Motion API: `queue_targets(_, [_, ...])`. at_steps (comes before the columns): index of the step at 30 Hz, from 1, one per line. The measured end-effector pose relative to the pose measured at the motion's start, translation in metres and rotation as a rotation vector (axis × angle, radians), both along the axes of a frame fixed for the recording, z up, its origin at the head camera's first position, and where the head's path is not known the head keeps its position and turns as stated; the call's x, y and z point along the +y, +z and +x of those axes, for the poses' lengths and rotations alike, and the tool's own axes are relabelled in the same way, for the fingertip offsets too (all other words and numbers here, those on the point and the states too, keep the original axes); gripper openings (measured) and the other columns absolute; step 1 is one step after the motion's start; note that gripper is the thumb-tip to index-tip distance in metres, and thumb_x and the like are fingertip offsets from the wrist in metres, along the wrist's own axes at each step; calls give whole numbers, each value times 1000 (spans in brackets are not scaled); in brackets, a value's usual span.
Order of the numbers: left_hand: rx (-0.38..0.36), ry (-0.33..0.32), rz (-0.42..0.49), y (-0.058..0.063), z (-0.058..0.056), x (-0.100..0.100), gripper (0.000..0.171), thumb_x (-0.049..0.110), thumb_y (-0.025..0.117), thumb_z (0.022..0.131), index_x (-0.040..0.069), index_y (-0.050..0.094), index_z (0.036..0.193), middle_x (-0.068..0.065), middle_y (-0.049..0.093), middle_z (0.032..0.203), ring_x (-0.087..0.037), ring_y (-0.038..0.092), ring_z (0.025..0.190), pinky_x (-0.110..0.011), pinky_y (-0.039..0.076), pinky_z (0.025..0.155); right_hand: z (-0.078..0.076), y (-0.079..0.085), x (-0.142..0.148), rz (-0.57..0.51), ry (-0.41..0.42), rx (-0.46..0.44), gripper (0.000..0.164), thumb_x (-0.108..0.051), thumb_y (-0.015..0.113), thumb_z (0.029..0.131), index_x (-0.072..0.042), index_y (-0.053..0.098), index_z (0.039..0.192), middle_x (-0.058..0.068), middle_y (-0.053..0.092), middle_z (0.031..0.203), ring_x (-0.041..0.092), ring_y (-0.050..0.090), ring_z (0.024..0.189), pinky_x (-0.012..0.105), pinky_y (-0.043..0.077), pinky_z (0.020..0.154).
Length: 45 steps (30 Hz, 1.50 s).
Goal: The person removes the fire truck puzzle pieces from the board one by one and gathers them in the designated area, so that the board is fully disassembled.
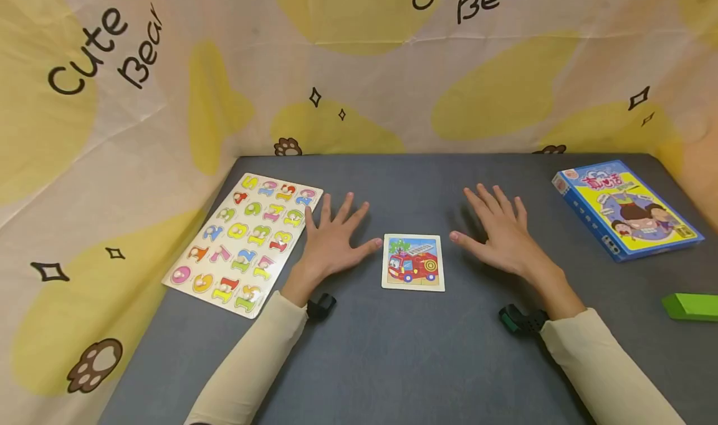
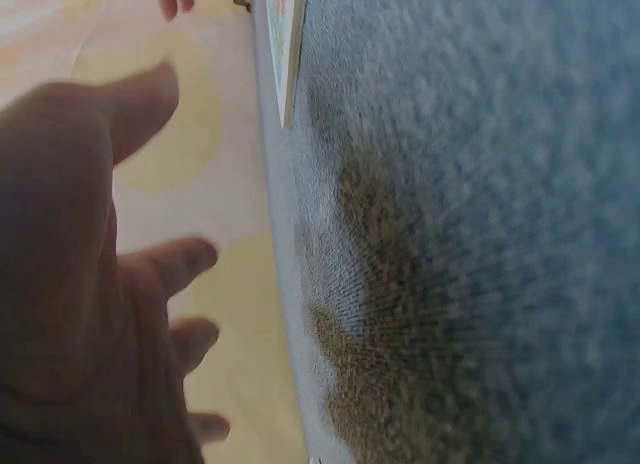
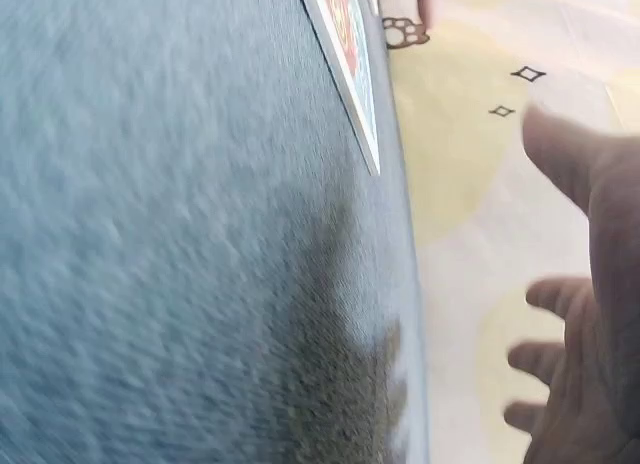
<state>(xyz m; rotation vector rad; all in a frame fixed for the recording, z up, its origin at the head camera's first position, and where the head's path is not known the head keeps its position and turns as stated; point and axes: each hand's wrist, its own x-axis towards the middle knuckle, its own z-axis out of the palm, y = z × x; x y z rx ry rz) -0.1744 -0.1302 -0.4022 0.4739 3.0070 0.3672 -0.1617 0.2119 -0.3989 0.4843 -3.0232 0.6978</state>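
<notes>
A small square picture puzzle [image 1: 412,263] of a red fire truck lies flat on the grey table, between the two hands. To its left, my left hand [image 1: 335,241] is spread with straight fingers above the table, holding nothing; its fingertips are near the edge of a number puzzle board [image 1: 235,244]. On the other side my right hand [image 1: 496,232] is also spread, palm down, and holds nothing. Both wrist views show the thumb and fingers apart, off the table surface, with the puzzle's edge [image 3: 345,79] ahead.
A blue and yellow picture box [image 1: 631,210] lies at the back right. Below it, a green block [image 1: 692,306] reaches in from the right edge. A patterned cloth [image 1: 359,70] hangs behind the grey table [image 1: 404,356] and along its left side.
</notes>
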Motion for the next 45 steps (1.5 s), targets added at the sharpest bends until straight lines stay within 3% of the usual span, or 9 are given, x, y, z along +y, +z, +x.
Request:
queue_targets(7, [-172, -165, 13, -2, 4, 0, 94, 76, 60, 84, 40, 23, 162, 5, 5, 174, -39, -8, 160, -72, -10, 119, 6, -10, -12, -30, 167, -107, 104, -61, 76, 82, -17, 26, 163, 18, 21, 169, 46, 11, 156, 73, 1, 118])
queue_targets(12, [-255, -220, 16, 0, 8, 3, 109, 76, 73, 74, 40, 20, 162, 5, 4, 174, -39, -8, 160, -71, -11, 119, 11, -16, -18, 9, 235, -162, 115, -70, 81, 70, -18, 31, 161, 18, 22, 169, 47, 10, 156, 74, 1, 117])
queue_targets(18, [-275, -235, 2, -2, 8, 4, 117, 74, 79, 69, 41, 18, 163, 4, 1, 174, -39, -11, 159, -73, -11, 118, 12, -18, -22, 33, 255, -158, 121, -73, 84, 62, -18, 36, 158, 20, 19, 169, 48, 8, 155, 75, 1, 116])
queue_targets(28, [-270, -228, 7, -7, 0, 5, 114, 74, 77, 72, 42, 17, 163, 4, 0, 174, -40, -13, 159, -75, -11, 117, 4, -18, -22, 29, 246, -157, 114, -68, 86, 66, -19, 37, 157, 18, 19, 169, 47, 7, 156, 74, 1, 116])
queue_targets(45, [-286, -216, 21, -5, -21, 10, 113, 72, 78, 72, 42, 17, 163, 5, 0, 174, -38, -14, 159, -74, -12, 117, -15, -20, -19, 10, 222, -189, 114, -63, 86, 68, -19, 33, 159, 18, 17, 170, 47, 5, 156, 73, -2, 117])
